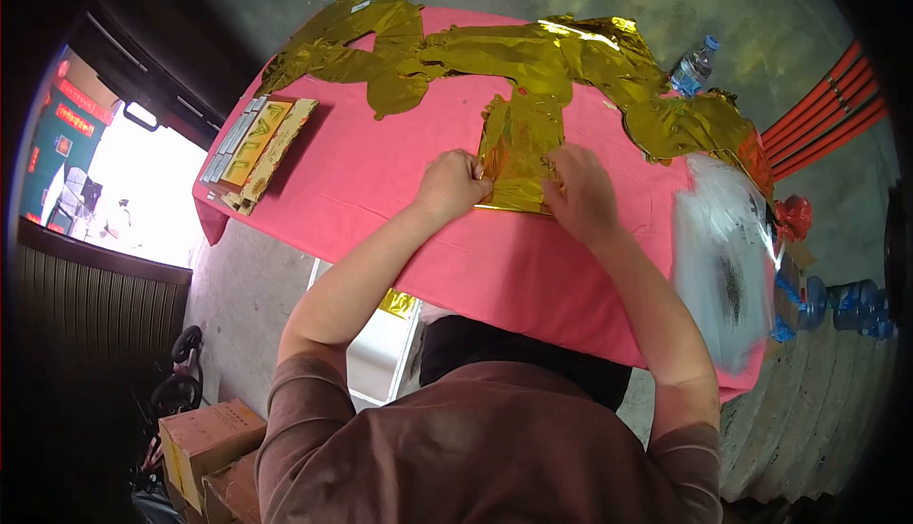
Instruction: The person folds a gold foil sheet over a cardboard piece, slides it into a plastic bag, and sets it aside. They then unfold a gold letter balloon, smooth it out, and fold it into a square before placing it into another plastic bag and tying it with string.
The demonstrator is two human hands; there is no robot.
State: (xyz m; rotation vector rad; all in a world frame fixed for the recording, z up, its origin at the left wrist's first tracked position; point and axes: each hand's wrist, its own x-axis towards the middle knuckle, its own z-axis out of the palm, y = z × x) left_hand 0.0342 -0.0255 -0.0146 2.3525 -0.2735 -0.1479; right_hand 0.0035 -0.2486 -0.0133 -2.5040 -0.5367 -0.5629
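Observation:
A flat, folded piece of shiny gold foil (520, 139) lies on the pink-covered table (380, 172) in front of me, creased and roughly rectangular. My left hand (453, 184) is closed on its lower left edge, thumb and fingers pinched together. At the right edge, my right hand (582, 191) has its fingers curled in over the foil, gripping it there. Behind the folded piece, more crumpled gold foil (475, 53) with rounded outlines spreads along the far side of the table, touching its top end.
At the left stands a stack of flat printed packets (262, 148). A water bottle (694, 66) is at the far right edge, near a heap of clear plastic film (720, 258). Cardboard boxes (211, 434) sit on the floor at lower left; large water jugs (856, 307) stand at right.

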